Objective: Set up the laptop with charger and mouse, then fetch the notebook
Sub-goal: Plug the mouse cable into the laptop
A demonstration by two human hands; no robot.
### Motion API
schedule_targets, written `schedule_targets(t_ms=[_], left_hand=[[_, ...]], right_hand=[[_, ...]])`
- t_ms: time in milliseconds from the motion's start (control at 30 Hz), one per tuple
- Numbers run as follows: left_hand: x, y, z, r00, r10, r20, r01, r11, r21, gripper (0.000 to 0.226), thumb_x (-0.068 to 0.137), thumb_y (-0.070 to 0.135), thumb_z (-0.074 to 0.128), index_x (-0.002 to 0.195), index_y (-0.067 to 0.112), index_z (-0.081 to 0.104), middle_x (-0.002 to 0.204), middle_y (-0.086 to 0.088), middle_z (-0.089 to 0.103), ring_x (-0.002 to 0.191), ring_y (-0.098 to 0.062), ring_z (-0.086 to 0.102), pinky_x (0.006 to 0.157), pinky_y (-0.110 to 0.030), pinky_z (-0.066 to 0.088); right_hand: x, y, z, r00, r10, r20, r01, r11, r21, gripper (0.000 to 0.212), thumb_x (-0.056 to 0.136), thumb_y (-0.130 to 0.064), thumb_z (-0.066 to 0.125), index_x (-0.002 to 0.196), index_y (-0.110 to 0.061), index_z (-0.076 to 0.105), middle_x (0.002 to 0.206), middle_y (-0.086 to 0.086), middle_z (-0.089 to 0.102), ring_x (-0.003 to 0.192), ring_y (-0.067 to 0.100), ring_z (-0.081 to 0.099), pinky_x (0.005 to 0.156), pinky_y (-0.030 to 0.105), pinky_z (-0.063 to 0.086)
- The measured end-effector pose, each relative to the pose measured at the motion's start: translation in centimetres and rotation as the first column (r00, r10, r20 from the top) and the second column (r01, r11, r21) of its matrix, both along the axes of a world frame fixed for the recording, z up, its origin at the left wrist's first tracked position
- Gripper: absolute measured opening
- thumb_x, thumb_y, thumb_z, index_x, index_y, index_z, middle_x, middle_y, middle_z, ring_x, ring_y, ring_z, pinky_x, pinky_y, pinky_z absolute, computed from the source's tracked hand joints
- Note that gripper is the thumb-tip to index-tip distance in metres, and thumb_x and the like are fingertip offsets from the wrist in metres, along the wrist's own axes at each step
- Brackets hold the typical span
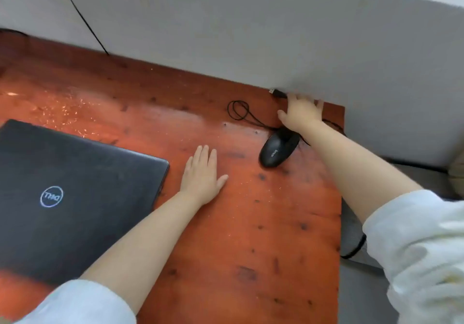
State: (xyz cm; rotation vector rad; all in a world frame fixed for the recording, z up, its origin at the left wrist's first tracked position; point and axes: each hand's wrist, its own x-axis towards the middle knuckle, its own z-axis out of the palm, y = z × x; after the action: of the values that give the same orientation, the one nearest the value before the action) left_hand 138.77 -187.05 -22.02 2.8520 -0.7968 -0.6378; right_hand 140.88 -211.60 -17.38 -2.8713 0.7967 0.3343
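A closed black laptop (pixel 72 193) lies on the reddish wooden table (pixel 251 236) at the left. A black wired mouse (pixel 277 149) sits near the table's far right corner, its thin cable (pixel 238 110) looped behind it. My right hand (pixel 302 113) reaches past the mouse to the wall and pinches the cable's USB plug (pixel 277 93), which sticks out to the left of the fingers. My left hand (pixel 203 175) rests flat on the table between laptop and mouse, fingers spread, holding nothing. No charger or notebook is in view.
A grey wall (pixel 251 35) runs along the table's back edge. A thin black wire (pixel 80 15) hangs down the wall at the left. The table's right edge drops to a grey surface with a black cable (pixel 356 248).
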Motion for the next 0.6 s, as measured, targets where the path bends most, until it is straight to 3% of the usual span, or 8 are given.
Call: schedule_targets(t_ms=[133, 267, 367, 433, 533, 600], left_hand=[[-2.2, 0.6, -1.7, 0.999, 0.05, -0.017, -0.048, 0.995, 0.091, 0.073, 0.095, 0.048, 0.029, 0.146, 0.007, -0.002, 0.157, -0.013, -0.009, 0.145, -0.025, -0.01, 0.119, -0.04, -0.001], [-2.4, 0.0, -1.9, 0.995, 0.09, -0.04, -0.083, 0.985, 0.153, 0.074, 0.095, 0.048, 0.026, 0.145, 0.006, -0.008, 0.156, -0.012, -0.015, 0.144, -0.025, -0.015, 0.118, -0.043, -0.004], [-2.1, -0.1, -1.0, 0.995, 0.074, -0.071, -0.062, 0.986, 0.154, 0.073, 0.095, 0.046, 0.029, 0.146, 0.007, -0.006, 0.157, -0.01, -0.013, 0.144, -0.023, -0.013, 0.119, -0.041, -0.002], [-1.8, 0.5, -0.1, 0.997, 0.041, -0.073, -0.031, 0.991, 0.128, 0.068, 0.096, 0.043, 0.03, 0.146, 0.009, -0.001, 0.158, -0.007, -0.008, 0.145, -0.02, -0.008, 0.119, -0.038, 0.001], [-2.2, 2.7, 1.2, 0.996, 0.028, 0.087, -0.031, 0.999, 0.032, 0.059, 0.098, 0.034, 0.031, 0.147, 0.011, 0.008, 0.158, -0.004, 0.005, 0.146, -0.017, 0.002, 0.119, -0.037, 0.008], [-2.9, 5.2, 2.0, 0.973, 0.142, 0.184, -0.131, 0.989, -0.073, 0.056, 0.097, 0.029, 0.034, 0.145, 0.008, 0.015, 0.157, -0.006, 0.013, 0.145, -0.018, 0.009, 0.118, -0.036, 0.013]], right_hand=[[3.3, -1.3, -2.0, 1.0, 0.004, -0.013, -0.003, 0.999, 0.044, 0.042, 0.092, -0.023, 0.045, 0.13, -0.004, 0.038, 0.136, 0.021, 0.044, 0.129, 0.034, 0.037, 0.112, 0.057, 0.011], [2.9, -1.1, -3.1, 0.993, -0.021, 0.117, 0.022, 1.0, -0.009, 0.023, 0.092, -0.017, 0.045, 0.106, -0.004, 0.058, 0.113, 0.021, 0.062, 0.11, 0.036, 0.054, 0.108, 0.048, 0.023], [0.8, 0.2, -1.7, 0.933, 0.179, 0.314, -0.162, 0.984, -0.079, 0.022, 0.091, -0.014, 0.048, 0.093, 0.002, 0.062, 0.097, 0.028, 0.067, 0.098, 0.041, 0.056, 0.1, 0.047, 0.029], [-0.8, 1.3, -0.2, 0.865, 0.307, 0.397, -0.325, 0.945, -0.022, 0.021, 0.091, -0.012, 0.05, 0.093, 0.005, 0.062, 0.095, 0.028, 0.066, 0.095, 0.042, 0.058, 0.091, 0.047, 0.039], [-3.5, 4.5, 1.8, 0.77, 0.417, 0.483, -0.519, 0.849, 0.096, 0.018, 0.09, -0.006, 0.052, 0.098, 0.008, 0.06, 0.097, 0.029, 0.065, 0.094, 0.042, 0.059, 0.078, 0.047, 0.047], [-4.9, 7.4, 2.9, 0.728, 0.427, 0.536, -0.581, 0.799, 0.153, 0.015, 0.089, 0.0, 0.053, 0.097, 0.01, 0.06, 0.095, 0.029, 0.065, 0.092, 0.042, 0.06, 0.076, 0.045, 0.048]])
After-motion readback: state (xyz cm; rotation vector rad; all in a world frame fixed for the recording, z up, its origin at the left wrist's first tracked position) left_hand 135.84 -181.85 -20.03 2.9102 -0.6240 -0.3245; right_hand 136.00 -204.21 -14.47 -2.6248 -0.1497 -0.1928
